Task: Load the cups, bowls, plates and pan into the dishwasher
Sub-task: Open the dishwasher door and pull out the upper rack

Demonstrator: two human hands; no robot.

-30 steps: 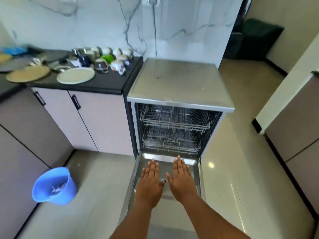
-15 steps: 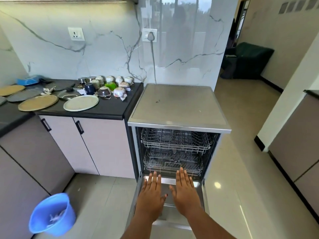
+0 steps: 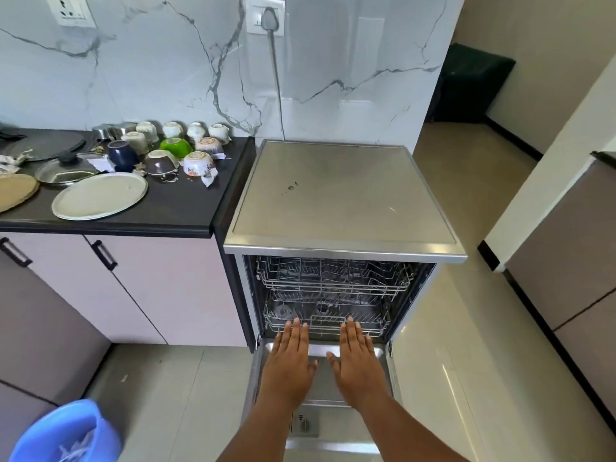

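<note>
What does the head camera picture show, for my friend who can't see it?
Two flat, empty hands, left hand and right hand, reach over the open dishwasher door toward its empty lower rack. Upside-down bowls, cups and a plate wait on the black counter to the left.

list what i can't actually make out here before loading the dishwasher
Head view, the only one:
- Tan plate: cut off by the left edge.
- Blue bucket: cut off by the bottom edge.
- Dishwasher door: inner face partly hidden by the left hand and right hand.
- Lower rack: its back lies in shadow under the upper rack.
- Pan: cannot tell; only a glass lid shows.
</note>
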